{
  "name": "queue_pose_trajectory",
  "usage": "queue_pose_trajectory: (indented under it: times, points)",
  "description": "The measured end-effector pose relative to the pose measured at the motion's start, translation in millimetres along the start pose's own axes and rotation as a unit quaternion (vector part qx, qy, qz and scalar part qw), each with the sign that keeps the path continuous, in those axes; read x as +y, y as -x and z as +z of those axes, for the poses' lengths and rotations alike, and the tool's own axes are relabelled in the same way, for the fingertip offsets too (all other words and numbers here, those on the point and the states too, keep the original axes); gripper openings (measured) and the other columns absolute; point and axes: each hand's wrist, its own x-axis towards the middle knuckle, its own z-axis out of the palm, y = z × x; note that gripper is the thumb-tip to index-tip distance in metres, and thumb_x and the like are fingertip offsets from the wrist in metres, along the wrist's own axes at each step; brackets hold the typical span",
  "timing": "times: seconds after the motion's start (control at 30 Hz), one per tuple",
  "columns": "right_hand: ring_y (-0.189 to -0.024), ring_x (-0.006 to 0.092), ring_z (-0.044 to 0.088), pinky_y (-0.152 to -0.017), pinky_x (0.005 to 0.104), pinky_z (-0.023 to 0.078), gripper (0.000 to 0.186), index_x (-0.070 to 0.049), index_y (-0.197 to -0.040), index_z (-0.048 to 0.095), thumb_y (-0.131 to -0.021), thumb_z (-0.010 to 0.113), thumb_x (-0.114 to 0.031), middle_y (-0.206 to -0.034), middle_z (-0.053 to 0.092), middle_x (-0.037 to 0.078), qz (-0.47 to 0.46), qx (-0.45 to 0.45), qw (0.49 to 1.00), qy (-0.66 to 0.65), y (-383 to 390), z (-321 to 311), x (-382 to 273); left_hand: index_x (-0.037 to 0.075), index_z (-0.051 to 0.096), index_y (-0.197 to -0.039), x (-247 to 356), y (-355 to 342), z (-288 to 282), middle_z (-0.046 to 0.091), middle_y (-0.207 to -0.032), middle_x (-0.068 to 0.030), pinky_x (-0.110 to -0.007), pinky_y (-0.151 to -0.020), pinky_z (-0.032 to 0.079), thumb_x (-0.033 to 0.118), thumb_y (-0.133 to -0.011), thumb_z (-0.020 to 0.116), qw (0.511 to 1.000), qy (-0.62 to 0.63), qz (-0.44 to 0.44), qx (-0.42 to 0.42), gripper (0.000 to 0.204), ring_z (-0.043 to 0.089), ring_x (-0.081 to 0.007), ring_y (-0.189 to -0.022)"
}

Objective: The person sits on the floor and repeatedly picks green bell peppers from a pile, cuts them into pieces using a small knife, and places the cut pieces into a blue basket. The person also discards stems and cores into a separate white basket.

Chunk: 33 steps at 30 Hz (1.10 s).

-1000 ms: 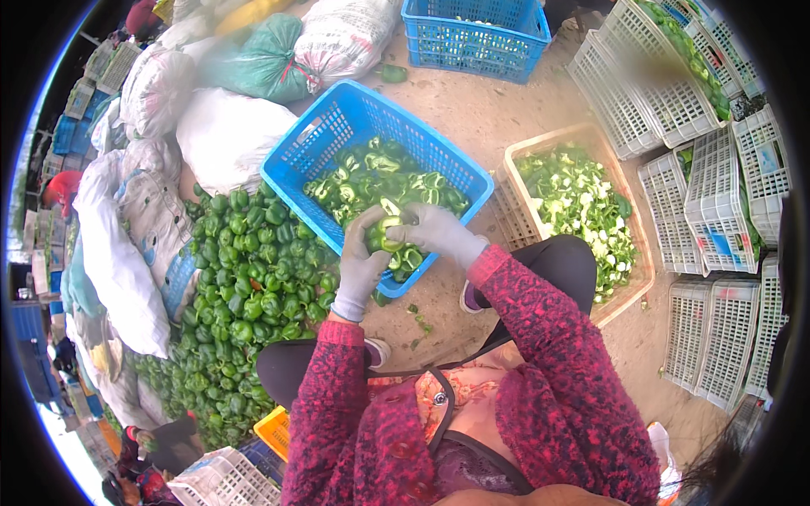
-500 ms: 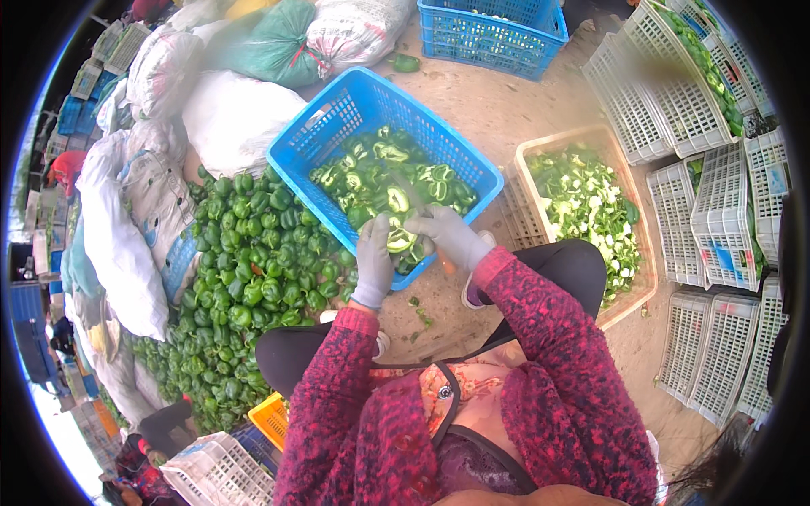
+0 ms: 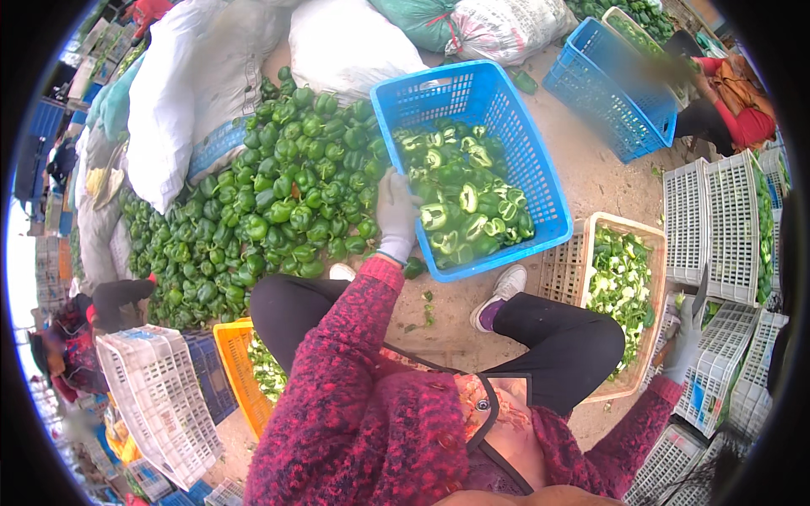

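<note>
My left hand (image 3: 396, 207), in a pale glove, has its fingers curled at the left rim of a blue crate (image 3: 547, 181) of cut green pepper pieces (image 3: 468, 196). Just left of it lies a broad pile of whole green peppers (image 3: 278, 198). My right hand (image 3: 682, 348), also gloved, is at the far right, beside a tan crate (image 3: 639, 233) of chopped green and white pepper bits (image 3: 614, 289). It is closed on a knife (image 3: 700, 295) whose blade points up; what else may be between those fingers is too small to make out.
White and green sacks (image 3: 346, 46) lie behind. Another blue crate (image 3: 612, 126) is at the top right, by a co-worker in red (image 3: 751, 118). Pale crates (image 3: 707, 228) line the right; a yellow crate (image 3: 232, 354) stands lower left, near another person (image 3: 67, 354).
The view has swung. My hands have parted from the cut pepper: the left is now at the crate's rim, the right has moved far right with the knife.
</note>
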Motion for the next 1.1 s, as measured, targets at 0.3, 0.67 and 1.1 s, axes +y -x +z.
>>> queue_pose_trajectory:
  times: [0.3, 0.67, 1.1]
  points:
    - [-0.069, 0.0031, 0.049, -0.058, 0.0186, 0.037, 0.062, -0.004, -0.15, 0.051, -0.1, 0.062, -0.038, -0.128, 0.067, 0.014, 0.185, 0.09, 0.977, -0.063, 25, -73, 113, 0.024, 0.024, -0.165, -34, -110, -231, 0.018, -0.169, -0.0218, -0.049, -0.114, 0.043, 0.022, -0.081, 0.074, 0.777, -0.553, -0.137, 0.269, 0.097, 0.048, -0.0437, -0.138]
    - [-0.062, 0.0022, 0.04, -0.053, 0.0182, 0.035, 0.041, -0.008, -0.143, 0.062, -0.108, 0.046, -0.023, -0.11, 0.066, 0.004, -0.132, -0.118, 0.983, 0.053, -4, 121, -57, 0.002, 0.057, -0.13, -6, -139, -194, 0.065, -0.125, -0.0173, -0.044, -0.085, 0.058, 0.034, -0.089, 0.079, 0.949, -0.102, -0.054, 0.293, 0.057, 0.067, -0.0322, -0.104]
    - [-0.096, 0.0349, 0.072, -0.081, 0.0426, 0.056, 0.042, -0.003, -0.125, 0.063, -0.102, 0.061, -0.039, -0.105, 0.073, 0.018, -0.309, -0.377, 0.869, 0.083, 141, 311, -85, 0.012, 0.061, -0.123, 112, 102, 21, 0.065, -0.105, -0.0029, -0.028, -0.07, 0.044, 0.045, -0.111, 0.04, 0.896, 0.318, -0.206, -0.231, 0.041, 0.058, -0.0169, -0.086]
